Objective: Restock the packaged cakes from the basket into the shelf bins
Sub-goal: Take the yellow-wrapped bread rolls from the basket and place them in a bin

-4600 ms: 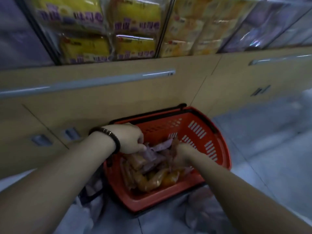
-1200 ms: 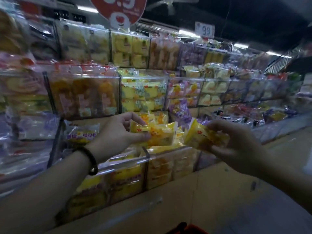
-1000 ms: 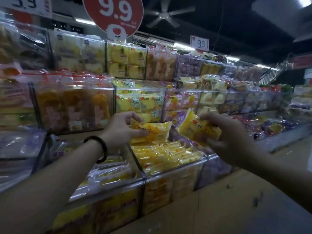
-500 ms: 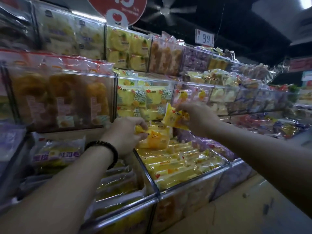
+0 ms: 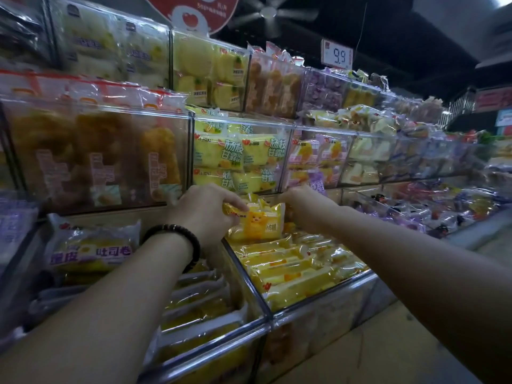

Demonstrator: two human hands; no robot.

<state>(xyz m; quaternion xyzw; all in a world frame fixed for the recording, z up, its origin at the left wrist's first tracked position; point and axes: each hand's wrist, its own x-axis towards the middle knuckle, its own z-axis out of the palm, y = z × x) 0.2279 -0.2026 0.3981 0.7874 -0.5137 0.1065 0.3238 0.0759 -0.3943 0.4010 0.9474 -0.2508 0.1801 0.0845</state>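
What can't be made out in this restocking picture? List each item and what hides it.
Head view:
Right hand: grip unclear, fingers behind the yellow cake packet held by the left hand.
Round red sign: cut off by the top edge.
Far right bins: labels blurred.
Basket: out of frame.

arms: bare, no sleeves | left wrist: dark beaded bracelet (image 5: 177,239) | right wrist: bare

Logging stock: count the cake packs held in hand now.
1: a yellow cake pack in the left hand's grip, over the lower bin. The right hand beside it may hide another.
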